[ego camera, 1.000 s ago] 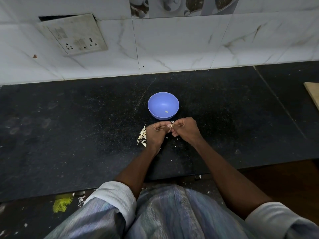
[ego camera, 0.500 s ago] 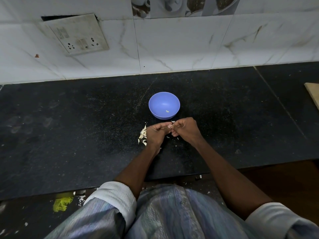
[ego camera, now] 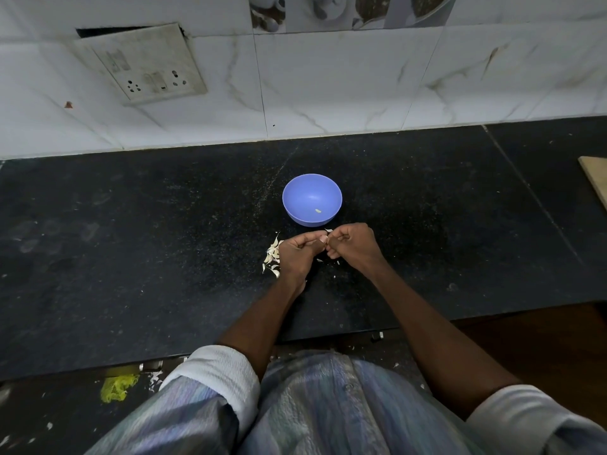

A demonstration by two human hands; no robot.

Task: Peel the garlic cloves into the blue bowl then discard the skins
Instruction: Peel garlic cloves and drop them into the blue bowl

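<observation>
Grip: the left hand point(ego camera: 297, 254) and right hand point(ego camera: 353, 246) met fingertip to fingertip just above the black counter point(ego camera: 131, 257), both with fingers curled inward, pinching something too small and too hidden to make out; a pale scrap of skin point(ego camera: 328, 230) showed at the far side of the pinch.
Blue bowl point(ego camera: 312, 198): just beyond the joined fingers, upright on the counter, not touched by either hand.
Peeled clove point(ego camera: 318, 210): one small pale piece lay inside the bowl, on its near wall.
Skins point(ego camera: 272, 256): a loose pile lay on the counter just left of the left hand, with a few flecks under and beside the hands.
Socket plate point(ego camera: 141, 62): on the tiled wall, far beyond and left of the grip.
</observation>
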